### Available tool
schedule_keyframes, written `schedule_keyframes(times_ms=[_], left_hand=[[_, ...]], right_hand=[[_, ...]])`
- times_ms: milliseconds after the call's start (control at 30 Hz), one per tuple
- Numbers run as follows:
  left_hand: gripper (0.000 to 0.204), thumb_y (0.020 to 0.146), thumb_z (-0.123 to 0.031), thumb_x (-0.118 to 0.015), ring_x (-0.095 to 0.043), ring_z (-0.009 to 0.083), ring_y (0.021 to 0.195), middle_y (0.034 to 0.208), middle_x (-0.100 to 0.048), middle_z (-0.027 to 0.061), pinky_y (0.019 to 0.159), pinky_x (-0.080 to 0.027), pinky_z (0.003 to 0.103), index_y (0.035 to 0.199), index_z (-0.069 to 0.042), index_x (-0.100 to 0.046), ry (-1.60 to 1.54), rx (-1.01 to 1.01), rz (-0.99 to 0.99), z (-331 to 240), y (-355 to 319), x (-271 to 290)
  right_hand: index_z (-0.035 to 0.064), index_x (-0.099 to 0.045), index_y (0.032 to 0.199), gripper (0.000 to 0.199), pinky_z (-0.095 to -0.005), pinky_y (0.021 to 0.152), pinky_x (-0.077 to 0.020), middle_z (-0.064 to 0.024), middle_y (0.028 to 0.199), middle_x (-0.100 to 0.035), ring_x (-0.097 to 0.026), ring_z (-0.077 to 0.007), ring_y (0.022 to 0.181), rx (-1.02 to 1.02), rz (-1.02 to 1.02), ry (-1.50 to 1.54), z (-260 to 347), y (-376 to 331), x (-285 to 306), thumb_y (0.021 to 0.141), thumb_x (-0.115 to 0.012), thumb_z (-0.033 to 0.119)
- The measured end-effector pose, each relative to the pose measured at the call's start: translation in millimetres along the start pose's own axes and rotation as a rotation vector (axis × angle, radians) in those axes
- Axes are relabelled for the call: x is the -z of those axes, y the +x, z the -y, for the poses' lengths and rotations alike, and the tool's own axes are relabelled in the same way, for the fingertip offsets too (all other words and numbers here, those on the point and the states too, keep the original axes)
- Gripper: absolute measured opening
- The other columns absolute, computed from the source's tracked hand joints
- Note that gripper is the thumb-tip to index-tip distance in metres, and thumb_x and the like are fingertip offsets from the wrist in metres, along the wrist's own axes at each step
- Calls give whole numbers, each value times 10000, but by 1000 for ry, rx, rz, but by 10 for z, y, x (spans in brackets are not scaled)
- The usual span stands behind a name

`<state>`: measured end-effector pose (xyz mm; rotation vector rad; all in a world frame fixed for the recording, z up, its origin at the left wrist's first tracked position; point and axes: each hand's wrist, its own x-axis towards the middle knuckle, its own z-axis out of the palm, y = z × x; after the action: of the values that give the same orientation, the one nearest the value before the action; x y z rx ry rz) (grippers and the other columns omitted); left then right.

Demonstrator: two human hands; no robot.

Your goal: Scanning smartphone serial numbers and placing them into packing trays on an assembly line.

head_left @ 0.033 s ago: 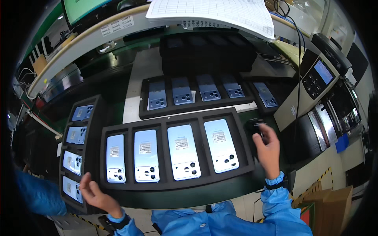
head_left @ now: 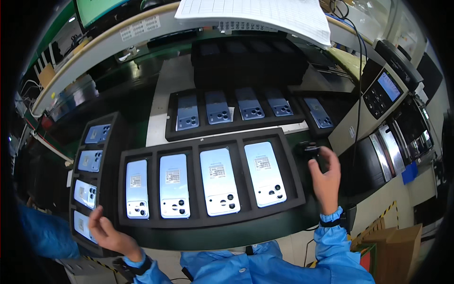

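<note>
Four-slot black foam tray (head_left: pixel 198 222) lies before me, with a light-blue phone in every slot, camera end nearest me and a white label on each back. Its rightmost phone (head_left: pixel 266 175) is the closest to my right hand (head_left: pixel 326 177), which hovers beside the tray's right edge with thumb and finger apart. Just beyond those fingertips sits a small black object (head_left: pixel 307 148), too dark to name. My left hand (head_left: pixel 112 234) is half curled with nothing in it, next to the lowest phone (head_left: pixel 83 225) of the upright-running tray (head_left: pixel 112 137) on the left.
Farther back is another tray of phones (head_left: pixel 217 108), with a single phone (head_left: pixel 318 112) beside it. Stacked black trays (head_left: pixel 248 71) stand behind. A beige machine with a small screen (head_left: pixel 388 87) is at right. Paper sheets (head_left: pixel 255 19) hang over the shelf. A blue sleeve (head_left: pixel 47 232) shows at left.
My right hand has shifted slightly right and down, away from the black object, its fingers opening. My left hand has moved slightly left and up. The phones stay in their slots.
</note>
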<state>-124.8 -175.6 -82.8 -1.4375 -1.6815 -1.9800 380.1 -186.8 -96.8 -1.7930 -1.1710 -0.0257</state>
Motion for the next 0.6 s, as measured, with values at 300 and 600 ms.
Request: schedule_keyframes(times_ms=[300, 600], left_hand=[[176, 877, -282, -683, -621, 243, 826, 975, -664, 73, 707, -502, 389, 984, -146, -652, -428, -959, 818, -1884, 406, -360], [150, 923, -155, -511, -649, 132, 707, 811, -626, 10, 603, -567, 258, 1015, -118, -625, -541, -1139, 372, -2036, 246, -584]], right_hand=[[-81, -498, 1372, 694, -298, 594, -474, -70, 692, -632, -602, -145, 619, -268, 303, -90, -349, 321, 222, 795, -768, 197], [81, -385, 1469, 602, -235, 579, -505, -66, 968, -622, -601, -108, 667, -473, 440, 318, 860, 165, 504, 907, -599, 69]])
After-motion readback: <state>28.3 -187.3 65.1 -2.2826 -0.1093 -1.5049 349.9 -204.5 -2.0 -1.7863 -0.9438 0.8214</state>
